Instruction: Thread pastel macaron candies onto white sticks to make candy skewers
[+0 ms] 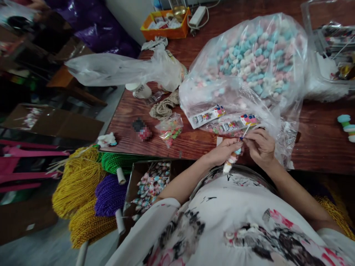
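Near the table's front edge, my left hand (226,150) is closed around a marshmallow skewer (230,162), whose pastel pieces hang below the fingers towards my shirt. Its thin white stick (246,130) points up between my hands. My right hand (260,145) pinches something small and dark blue at the base of the stick; its exact kind is too small to tell. Just beyond my fingers lie printed candy packets (231,125). Behind them is a large clear bag (249,55) full of pink, white and blue marshmallows.
A small bag of colourful candies (171,130), a crumpled cloth (165,106) and a white cup (138,90) lie to the left. An orange tray (166,32) and a power strip (197,16) sit at the back. Below is a box of skewers (152,186) beside bead strands (80,177).
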Motion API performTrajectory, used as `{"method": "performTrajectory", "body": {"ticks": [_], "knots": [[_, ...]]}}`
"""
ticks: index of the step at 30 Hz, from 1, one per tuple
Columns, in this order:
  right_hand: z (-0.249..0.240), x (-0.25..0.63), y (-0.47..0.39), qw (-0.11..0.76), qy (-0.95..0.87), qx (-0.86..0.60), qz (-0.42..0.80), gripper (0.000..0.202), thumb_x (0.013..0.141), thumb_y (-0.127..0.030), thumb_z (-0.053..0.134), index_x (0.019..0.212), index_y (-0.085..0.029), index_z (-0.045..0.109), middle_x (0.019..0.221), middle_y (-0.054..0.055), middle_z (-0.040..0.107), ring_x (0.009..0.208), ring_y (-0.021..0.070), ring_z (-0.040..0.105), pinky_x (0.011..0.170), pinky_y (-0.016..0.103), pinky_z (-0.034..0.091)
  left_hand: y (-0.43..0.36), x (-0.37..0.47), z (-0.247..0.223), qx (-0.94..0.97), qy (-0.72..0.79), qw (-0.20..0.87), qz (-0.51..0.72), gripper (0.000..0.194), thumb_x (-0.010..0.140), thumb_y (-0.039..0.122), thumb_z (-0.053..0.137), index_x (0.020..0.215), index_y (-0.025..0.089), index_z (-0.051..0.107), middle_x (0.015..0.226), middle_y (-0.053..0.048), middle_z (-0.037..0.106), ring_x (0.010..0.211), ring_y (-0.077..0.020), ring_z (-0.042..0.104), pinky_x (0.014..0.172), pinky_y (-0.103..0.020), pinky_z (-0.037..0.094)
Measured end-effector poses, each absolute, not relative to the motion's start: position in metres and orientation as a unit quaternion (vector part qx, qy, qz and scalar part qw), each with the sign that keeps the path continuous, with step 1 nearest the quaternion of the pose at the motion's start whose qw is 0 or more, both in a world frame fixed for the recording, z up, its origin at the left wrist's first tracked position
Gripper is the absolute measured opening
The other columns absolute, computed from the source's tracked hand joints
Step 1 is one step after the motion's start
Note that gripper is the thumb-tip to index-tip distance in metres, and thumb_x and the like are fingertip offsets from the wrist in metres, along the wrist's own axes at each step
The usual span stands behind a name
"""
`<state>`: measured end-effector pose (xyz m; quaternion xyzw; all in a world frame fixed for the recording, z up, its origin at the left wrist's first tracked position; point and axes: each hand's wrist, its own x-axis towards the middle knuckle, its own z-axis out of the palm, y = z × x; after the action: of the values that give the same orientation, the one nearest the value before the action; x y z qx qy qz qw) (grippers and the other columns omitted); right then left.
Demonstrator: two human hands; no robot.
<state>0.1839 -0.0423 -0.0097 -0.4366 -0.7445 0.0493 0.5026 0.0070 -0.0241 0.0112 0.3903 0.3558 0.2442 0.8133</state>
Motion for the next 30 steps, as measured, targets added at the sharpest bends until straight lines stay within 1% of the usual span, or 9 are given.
{"method": "performTrajectory", "body": {"ticks": [3, 5, 12, 15, 19, 21, 24, 27, 30], "knots": [[0.008, 0.199, -0.045, 0.393, -0.830, -0.393, -0.047, 0.034, 0.087, -0.015, 0.060, 0.118, -0.029, 0.065, 0.121, 0.008, 0.068, 0.117, 0.0254, 0.058, 0.096, 0.046, 0.041, -0.020, 0.002, 0.014, 0.344, 0.317, 0.860, 0.202, 0.048, 0.066, 0.053, 0.082, 0.072, 0.013, 0.056, 0.065, 0.001, 0.056, 0.055, -0.0074, 0.050, 0.054, -0.022, 0.041], [0.016, 0.206, -0.048, 0.322, -0.879, -0.341, -0.080, 0.035, 0.090, -0.014, 0.056, 0.120, -0.029, 0.064, 0.123, 0.005, 0.069, 0.127, 0.0256, 0.053, 0.102, 0.049, 0.034, -0.018, -0.002, 0.014, 0.343, 0.273, 0.889, 0.133, 0.047, 0.065, 0.052, 0.083, 0.070, 0.012, 0.057, 0.065, 0.000, 0.057, 0.054, -0.0083, 0.051, 0.056, -0.024, 0.042], [0.015, 0.212, -0.063, 0.235, -0.933, -0.268, -0.046, 0.020, 0.097, -0.014, 0.046, 0.089, -0.019, 0.064, 0.076, -0.001, 0.067, 0.086, 0.0141, 0.058, 0.095, 0.043, 0.033, -0.008, -0.008, 0.010, 0.519, 0.198, 0.826, -0.096, 0.052, 0.078, 0.064, 0.067, 0.073, 0.014, 0.055, 0.065, 0.001, 0.052, 0.056, -0.0083, 0.044, 0.054, -0.024, 0.036], [0.006, 0.210, -0.071, 0.226, -0.911, -0.342, 0.047, 0.025, 0.094, -0.014, 0.046, 0.074, -0.017, 0.060, 0.069, 0.001, 0.064, 0.075, 0.0137, 0.054, 0.085, 0.039, 0.036, -0.010, -0.005, 0.021, 0.757, 0.208, 0.614, -0.083, 0.041, 0.095, 0.052, 0.049, 0.078, 0.015, 0.055, 0.071, 0.000, 0.053, 0.065, -0.0117, 0.046, 0.063, -0.026, 0.040], [-0.014, 0.208, -0.080, 0.280, -0.771, -0.455, 0.346, 0.030, 0.095, -0.025, 0.049, 0.069, -0.015, 0.062, 0.065, 0.002, 0.064, 0.060, 0.0119, 0.054, 0.063, 0.028, 0.039, -0.025, 0.002, 0.035, 0.956, 0.216, 0.198, 0.011, 0.025, 0.098, 0.025, 0.039, 0.097, 0.014, 0.062, 0.093, -0.010, 0.062, 0.086, -0.0199, 0.053, 0.081, -0.035, 0.043], [-0.020, 0.207, -0.084, 0.298, -0.702, -0.480, 0.434, 0.034, 0.097, -0.028, 0.046, 0.071, -0.015, 0.063, 0.060, 0.000, 0.062, 0.054, 0.0115, 0.053, 0.057, 0.026, 0.040, -0.030, 0.005, 0.033, 0.965, 0.225, 0.133, 0.029, 0.026, 0.097, 0.022, 0.040, 0.104, 0.015, 0.063, 0.096, -0.012, 0.064, 0.087, -0.0214, 0.055, 0.081, -0.037, 0.043], [-0.019, 0.204, -0.091, 0.357, -0.712, -0.520, 0.310, 0.026, 0.097, -0.027, 0.047, 0.091, -0.016, 0.069, 0.082, 0.007, 0.071, 0.077, 0.0176, 0.063, 0.070, 0.031, 0.047, -0.032, 0.006, 0.023, 0.924, 0.288, 0.239, 0.076, 0.026, 0.096, 0.024, 0.040, 0.092, 0.015, 0.065, 0.088, -0.010, 0.066, 0.080, -0.0191, 0.056, 0.077, -0.034, 0.044], [-0.012, 0.201, -0.100, 0.359, -0.783, -0.503, 0.075, 0.029, 0.093, -0.023, 0.055, 0.120, -0.024, 0.066, 0.119, 0.010, 0.069, 0.113, 0.0251, 0.057, 0.091, 0.042, 0.041, -0.031, 0.002, 0.015, 0.790, 0.337, 0.502, 0.101, 0.026, 0.092, 0.033, 0.046, 0.079, 0.016, 0.061, 0.075, -0.004, 0.063, 0.068, -0.0138, 0.054, 0.068, -0.027, 0.044], [-0.012, 0.197, -0.107, 0.338, -0.837, -0.431, -0.015, 0.025, 0.092, -0.016, 0.055, 0.112, -0.024, 0.068, 0.097, 0.004, 0.073, 0.099, 0.0201, 0.060, 0.088, 0.042, 0.034, -0.029, -0.005, 0.013, 0.616, 0.345, 0.708, 0.003, 0.033, 0.085, 0.048, 0.056, 0.077, 0.017, 0.059, 0.066, 0.000, 0.059, 0.052, -0.0093, 0.046, 0.053, -0.022, 0.037]]}}
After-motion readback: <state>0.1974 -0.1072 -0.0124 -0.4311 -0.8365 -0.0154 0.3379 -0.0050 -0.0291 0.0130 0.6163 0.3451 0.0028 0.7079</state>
